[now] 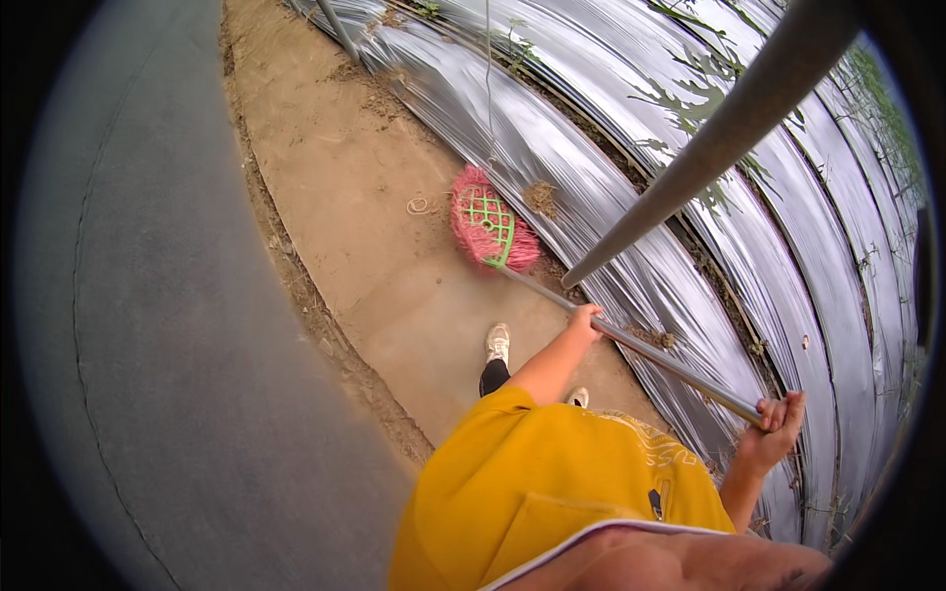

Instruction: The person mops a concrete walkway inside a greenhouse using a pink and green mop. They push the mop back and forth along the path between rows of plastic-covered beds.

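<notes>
I hold a broom with both hands. Its head (490,232) has pink bristles and a green plastic frame, and it rests on the packed dirt path beside the silver plastic sheeting. The long metal handle (650,353) slants from the head down to the right. My left hand (585,318) grips the handle partway along, arm stretched forward. My right hand (778,424) grips the handle's upper end near my right side. My yellow shirt (552,483) fills the lower middle of the view.
Silver plastic mulch (631,197) covers raised rows on the right, with small green plants poking through. A grey metal pole (729,128) crosses diagonally overhead. A grey paved strip (168,295) runs on the left. My feet in light shoes (498,344) stand on the dirt path (355,187).
</notes>
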`<state>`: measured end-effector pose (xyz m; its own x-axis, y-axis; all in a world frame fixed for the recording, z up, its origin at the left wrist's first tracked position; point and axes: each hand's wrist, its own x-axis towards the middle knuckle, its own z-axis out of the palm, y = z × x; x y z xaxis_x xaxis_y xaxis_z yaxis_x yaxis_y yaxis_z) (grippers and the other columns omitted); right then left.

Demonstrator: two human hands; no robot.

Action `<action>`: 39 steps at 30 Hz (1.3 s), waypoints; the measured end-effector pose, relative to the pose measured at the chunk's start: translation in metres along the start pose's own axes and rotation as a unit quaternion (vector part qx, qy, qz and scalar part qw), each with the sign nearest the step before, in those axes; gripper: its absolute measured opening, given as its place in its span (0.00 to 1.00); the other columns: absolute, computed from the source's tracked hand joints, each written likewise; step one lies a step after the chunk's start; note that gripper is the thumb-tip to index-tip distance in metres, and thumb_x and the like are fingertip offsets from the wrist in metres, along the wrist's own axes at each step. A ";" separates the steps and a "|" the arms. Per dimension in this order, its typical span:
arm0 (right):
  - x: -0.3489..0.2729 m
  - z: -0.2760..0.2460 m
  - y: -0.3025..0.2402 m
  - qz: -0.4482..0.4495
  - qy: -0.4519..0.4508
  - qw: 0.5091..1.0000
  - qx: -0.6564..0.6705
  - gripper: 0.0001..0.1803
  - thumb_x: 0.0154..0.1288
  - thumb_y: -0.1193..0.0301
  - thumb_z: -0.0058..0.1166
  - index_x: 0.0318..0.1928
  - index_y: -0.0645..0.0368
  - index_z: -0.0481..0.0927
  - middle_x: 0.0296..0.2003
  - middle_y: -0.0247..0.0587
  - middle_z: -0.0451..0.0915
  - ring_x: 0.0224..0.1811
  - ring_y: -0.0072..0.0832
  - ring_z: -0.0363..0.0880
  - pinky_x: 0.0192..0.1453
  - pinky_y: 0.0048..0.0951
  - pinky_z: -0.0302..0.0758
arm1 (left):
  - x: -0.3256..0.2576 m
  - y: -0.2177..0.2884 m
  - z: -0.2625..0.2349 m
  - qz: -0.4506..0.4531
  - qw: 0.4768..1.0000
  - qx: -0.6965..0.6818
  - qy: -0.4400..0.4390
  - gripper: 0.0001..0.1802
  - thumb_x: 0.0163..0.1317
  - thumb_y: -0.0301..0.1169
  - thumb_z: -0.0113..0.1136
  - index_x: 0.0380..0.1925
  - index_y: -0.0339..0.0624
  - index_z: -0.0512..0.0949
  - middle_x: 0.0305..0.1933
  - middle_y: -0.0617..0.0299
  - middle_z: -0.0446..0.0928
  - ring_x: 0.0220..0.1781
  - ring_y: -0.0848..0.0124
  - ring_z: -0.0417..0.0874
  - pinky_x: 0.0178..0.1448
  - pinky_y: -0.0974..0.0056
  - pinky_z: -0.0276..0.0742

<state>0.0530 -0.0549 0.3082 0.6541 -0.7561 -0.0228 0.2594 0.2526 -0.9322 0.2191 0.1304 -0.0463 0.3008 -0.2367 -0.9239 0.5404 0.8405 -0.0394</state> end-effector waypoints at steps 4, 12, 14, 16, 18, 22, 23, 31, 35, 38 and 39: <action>-0.003 0.049 0.025 0.045 -0.014 0.999 0.002 0.13 0.66 0.62 0.42 0.29 0.58 0.69 0.09 0.25 0.51 0.11 0.14 0.50 0.26 0.20 0.62 | -0.013 0.076 0.001 0.039 0.999 -0.011 0.034 0.09 0.47 0.20 0.53 0.18 0.43 0.63 0.18 0.63 0.61 0.21 0.69 0.65 0.32 0.62 0.72; -0.001 0.087 -0.040 -0.023 -0.102 0.994 0.007 0.14 0.66 0.62 0.41 0.30 0.58 0.72 0.08 0.24 0.50 0.10 0.14 0.49 0.27 0.20 0.62 | -0.051 0.070 0.047 -0.027 0.997 -0.025 -0.073 0.08 0.45 0.20 0.52 0.18 0.40 0.63 0.16 0.57 0.62 0.21 0.63 0.65 0.29 0.59 0.70; -0.003 0.112 -0.030 -0.019 -0.092 0.996 -0.005 0.13 0.66 0.62 0.41 0.30 0.57 0.72 0.09 0.24 0.50 0.11 0.14 0.49 0.28 0.21 0.62 | -0.041 0.087 0.054 -0.033 0.992 -0.029 -0.114 0.08 0.45 0.20 0.52 0.18 0.40 0.63 0.15 0.59 0.62 0.19 0.65 0.65 0.30 0.59 0.70; -0.003 0.139 0.014 0.015 -0.058 0.998 -0.007 0.13 0.67 0.63 0.41 0.30 0.57 0.71 0.09 0.24 0.50 0.11 0.14 0.49 0.28 0.21 0.63 | -0.025 0.127 0.043 -0.021 0.997 -0.024 -0.073 0.08 0.46 0.20 0.53 0.20 0.41 0.64 0.17 0.64 0.62 0.21 0.71 0.66 0.32 0.60 0.72; -0.001 0.158 0.049 0.058 -0.087 0.994 -0.010 0.13 0.67 0.63 0.40 0.30 0.57 0.71 0.09 0.24 0.50 0.11 0.15 0.49 0.28 0.21 0.63 | -0.016 0.166 0.024 -0.005 0.999 -0.030 -0.031 0.08 0.47 0.19 0.52 0.20 0.41 0.64 0.17 0.66 0.62 0.20 0.72 0.66 0.33 0.60 0.73; 0.013 0.158 0.061 0.086 -0.037 0.996 0.003 0.13 0.67 0.63 0.40 0.29 0.57 0.71 0.09 0.24 0.51 0.11 0.14 0.50 0.28 0.20 0.62 | -0.031 0.191 0.016 0.047 0.996 -0.060 0.050 0.07 0.46 0.18 0.52 0.21 0.39 0.64 0.18 0.63 0.63 0.19 0.69 0.67 0.32 0.60 0.73; 0.016 0.152 0.049 0.079 -0.052 0.995 0.015 0.13 0.67 0.63 0.39 0.29 0.57 0.71 0.09 0.24 0.51 0.10 0.14 0.50 0.28 0.20 0.62 | -0.040 0.184 0.020 0.057 0.993 -0.071 0.070 0.07 0.46 0.18 0.52 0.21 0.39 0.64 0.18 0.62 0.63 0.19 0.68 0.66 0.32 0.60 0.73; 0.008 0.163 -0.019 -0.010 -0.054 0.998 -0.020 0.12 0.67 0.64 0.40 0.30 0.57 0.71 0.08 0.23 0.49 0.10 0.12 0.48 0.27 0.18 0.62 | -0.049 0.124 0.069 -0.030 0.996 -0.042 -0.076 0.08 0.45 0.19 0.53 0.21 0.40 0.64 0.18 0.60 0.63 0.19 0.67 0.66 0.29 0.57 0.72; 0.004 0.189 0.061 0.060 -0.045 0.996 -0.042 0.12 0.65 0.63 0.43 0.29 0.58 0.69 0.10 0.24 0.50 0.11 0.14 0.49 0.28 0.22 0.63 | -0.016 0.185 0.039 -0.029 0.999 -0.038 -0.026 0.08 0.46 0.20 0.53 0.18 0.42 0.65 0.16 0.64 0.63 0.17 0.70 0.65 0.27 0.64 0.70; 0.005 0.180 0.072 0.077 0.002 0.997 -0.022 0.13 0.65 0.62 0.43 0.29 0.57 0.69 0.10 0.24 0.50 0.12 0.14 0.49 0.27 0.21 0.62 | -0.021 0.203 0.027 0.044 0.998 -0.038 0.029 0.07 0.46 0.19 0.53 0.19 0.41 0.65 0.17 0.64 0.63 0.17 0.70 0.64 0.27 0.62 0.70; 0.006 0.173 0.064 0.091 0.006 0.996 -0.009 0.13 0.66 0.62 0.43 0.28 0.57 0.69 0.09 0.24 0.50 0.11 0.14 0.49 0.27 0.21 0.62 | -0.028 0.201 0.026 0.050 0.997 -0.047 0.043 0.07 0.46 0.19 0.53 0.20 0.40 0.65 0.18 0.63 0.63 0.19 0.69 0.66 0.28 0.61 0.71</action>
<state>0.1966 0.0612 0.3114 0.6800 -0.7066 -0.1958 0.1251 0.3749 -0.9186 0.3401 0.2934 -0.0185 0.2792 -0.1095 -0.9540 0.4335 0.9008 0.0234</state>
